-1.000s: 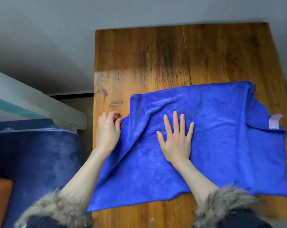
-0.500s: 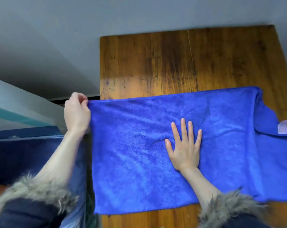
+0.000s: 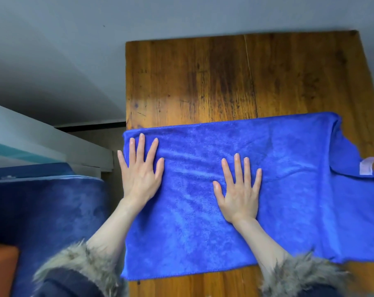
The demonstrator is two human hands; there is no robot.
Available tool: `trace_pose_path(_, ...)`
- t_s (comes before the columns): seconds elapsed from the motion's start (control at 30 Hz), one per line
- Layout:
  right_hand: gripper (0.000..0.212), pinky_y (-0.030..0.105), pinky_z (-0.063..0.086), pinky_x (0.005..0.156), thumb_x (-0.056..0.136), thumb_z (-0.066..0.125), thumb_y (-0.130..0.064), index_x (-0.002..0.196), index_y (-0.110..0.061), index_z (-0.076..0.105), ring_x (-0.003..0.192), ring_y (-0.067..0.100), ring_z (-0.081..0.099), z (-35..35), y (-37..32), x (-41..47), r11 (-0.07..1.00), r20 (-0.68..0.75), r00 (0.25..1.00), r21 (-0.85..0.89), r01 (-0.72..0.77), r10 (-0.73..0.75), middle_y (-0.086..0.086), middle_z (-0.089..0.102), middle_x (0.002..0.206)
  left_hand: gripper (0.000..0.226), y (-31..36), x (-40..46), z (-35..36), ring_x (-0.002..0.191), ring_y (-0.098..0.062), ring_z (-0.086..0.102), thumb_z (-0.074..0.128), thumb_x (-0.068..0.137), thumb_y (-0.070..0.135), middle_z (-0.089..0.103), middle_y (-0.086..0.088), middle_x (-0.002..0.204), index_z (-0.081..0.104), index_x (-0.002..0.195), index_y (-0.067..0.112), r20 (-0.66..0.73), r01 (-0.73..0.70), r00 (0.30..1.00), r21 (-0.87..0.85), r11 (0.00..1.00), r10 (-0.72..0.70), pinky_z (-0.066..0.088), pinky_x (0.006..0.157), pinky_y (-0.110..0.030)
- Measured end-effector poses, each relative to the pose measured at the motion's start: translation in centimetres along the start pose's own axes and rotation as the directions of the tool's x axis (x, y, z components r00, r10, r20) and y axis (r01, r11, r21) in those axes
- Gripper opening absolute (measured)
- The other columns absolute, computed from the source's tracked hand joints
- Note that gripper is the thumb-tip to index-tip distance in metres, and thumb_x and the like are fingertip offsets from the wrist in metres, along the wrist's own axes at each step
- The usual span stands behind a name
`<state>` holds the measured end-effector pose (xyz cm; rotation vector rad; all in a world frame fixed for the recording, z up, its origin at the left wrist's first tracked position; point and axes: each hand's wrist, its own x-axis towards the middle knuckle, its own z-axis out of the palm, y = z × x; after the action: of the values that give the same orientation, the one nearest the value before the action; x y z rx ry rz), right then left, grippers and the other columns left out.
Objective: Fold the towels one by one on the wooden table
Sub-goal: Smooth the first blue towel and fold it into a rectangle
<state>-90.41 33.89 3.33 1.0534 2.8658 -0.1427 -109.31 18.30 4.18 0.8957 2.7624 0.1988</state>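
A blue towel (image 3: 288, 189) lies spread across the near half of the wooden table (image 3: 203, 82). Its left edge lines up with the table's left edge. At its right end a corner is folded over and shows a white label (image 3: 367, 166). My left hand (image 3: 141, 170) rests flat on the towel's far left corner, fingers spread. My right hand (image 3: 238, 189) lies flat on the towel's middle, fingers spread. Neither hand grips anything.
Left of the table stands a dark blue upholstered seat (image 3: 42, 211), with a white ledge (image 3: 42, 142) behind it. An orange object (image 3: 2, 271) shows at the bottom left. A grey wall lies beyond the table's far edge.
My left hand pulled the towel's bunched left corner out to the left, let it go, and now presses flat on it. The towel went from crumpled to spread. My right hand stayed in place.
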Motion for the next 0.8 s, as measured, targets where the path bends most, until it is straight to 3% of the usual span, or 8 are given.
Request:
trace_pose_path(0.13, 0.060, 0.059, 0.010, 0.111, 0.091, 0.027, -0.049, 0.145, -0.025, 0.025, 0.142, 0.028, 0.016, -0.3, 0.0, -0.1, 1.000, 0.011, 1.000, 0.014, 0.008, -0.008, 0.008, 0.020, 0.155, 0.056, 2.3, -0.8, 0.3, 0.145, -0.025, 0.000, 0.020, 0.093, 0.040, 0.009, -0.009, 0.157, 0.022, 0.147, 0.024, -0.029, 0.007, 1.000, -0.059, 0.998, -0.009, -0.004, 0.112, -0.058)
trace_pose_path(0.23, 0.054, 0.056, 0.008, 0.112, 0.093, 0.026, -0.043, 0.144, -0.025, 0.031, 0.143, 0.024, 0.014, -0.9, -0.1, 0.0, 0.994, 0.036, 0.999, 0.111, 0.004, -0.009, 0.005, 0.022, 0.154, 0.054, 6.5, -2.5, 1.2, 0.145, -0.025, 0.001, 0.021, 0.094, 0.035, 0.011, -0.009, 0.157, 0.022, 0.147, 0.024, -0.018, -0.117, 0.993, -0.077, 0.990, 0.116, 0.000, 0.112, -0.058)
trace_pose_path(0.33, 0.054, 0.045, 0.007, 0.116, 0.093, 0.019, -0.036, 0.142, -0.020, 0.035, 0.142, 0.008, 0.009, -2.7, 1.7, 0.3, 0.870, 0.049, 0.999, 0.492, -0.030, 0.006, -0.003, 0.021, 0.153, 0.052, 10.8, -3.5, 2.3, 0.144, -0.026, 0.006, 0.022, 0.095, 0.034, 0.017, -0.009, 0.156, 0.024, 0.146, 0.024, 0.009, -0.220, 0.975, -0.108, 0.970, 0.222, 0.008, 0.111, -0.059)
trace_pose_path(0.4, 0.050, 0.035, 0.018, 0.114, 0.094, 0.023, -0.028, 0.138, -0.012, 0.043, 0.139, 0.008, 0.021, -4.3, 5.2, -0.1, 0.777, -0.038, 0.998, 0.630, -0.014, 0.048, 0.002, 0.032, 0.149, 0.051, 13.6, -3.9, 3.0, 0.144, -0.027, 0.010, 0.024, 0.094, 0.034, 0.021, -0.010, 0.155, 0.028, 0.144, 0.023, 0.020, -0.257, 0.965, -0.122, 0.959, 0.261, 0.010, 0.111, -0.060)
trace_pose_path(0.5, 0.039, 0.034, 0.032, 0.105, 0.092, 0.034, -0.014, 0.122, -0.004, 0.056, 0.126, 0.021, 0.042, -5.8, 12.9, -0.5, 0.865, -0.275, 0.947, 0.502, -0.004, 0.164, 0.012, 0.051, 0.134, 0.050, 17.9, -4.2, 3.8, 0.143, -0.027, 0.012, 0.025, 0.094, 0.033, 0.024, -0.010, 0.154, 0.033, 0.142, 0.022, 0.021, -0.316, 0.948, -0.093, 0.944, 0.319, 0.010, 0.111, -0.060)
trace_pose_path(0.57, 0.037, 0.041, 0.037, 0.100, 0.090, 0.037, -0.013, 0.119, -0.002, 0.058, 0.119, 0.028, 0.048, -6.0, 18.3, -0.7, 0.906, -0.320, 0.918, 0.413, -0.089, 0.236, 0.015, 0.054, 0.129, 0.050, 20.9, -4.1, 4.4, 0.143, -0.028, 0.013, 0.026, 0.094, 0.033, 0.025, -0.010, 0.153, 0.033, 0.142, 0.022, 0.020, -0.368, 0.929, -0.070, 0.927, 0.370, 0.007, 0.111, -0.060)
trace_pose_path(0.67, 0.052, 0.051, 0.037, 0.102, 0.089, 0.034, -0.031, 0.130, -0.003, 0.049, 0.127, 0.033, 0.043, -5.4, 24.3, -1.0, 0.933, -0.155, 0.950, 0.287, -0.218, 0.269, 0.018, 0.045, 0.139, 0.049, 25.5, -4.0, 5.2, 0.142, -0.030, 0.018, 0.027, 0.094, 0.033, 0.027, -0.011, 0.153, 0.035, 0.141, 0.022, 0.036, -0.443, 0.895, -0.035, 0.896, 0.444, 0.007, 0.110, -0.059)
trace_pose_path(0.8, 0.068, 0.052, 0.025, 0.109, 0.085, 0.028, -0.047, 0.139, -0.008, 0.040, 0.138, 0.028, 0.031, -3.9, 28.1, -0.3, 0.963, 0.022, 0.979, 0.176, -0.205, 0.205, 0.011, 0.034, 0.149, 0.051, 29.2, -4.2, 6.6, 0.140, -0.032, 0.025, 0.029, 0.093, 0.037, 0.030, -0.012, 0.151, 0.039, 0.140, 0.022, 0.070, -0.431, 0.901, 0.030, 0.902, 0.428, 0.011, 0.108, -0.062)
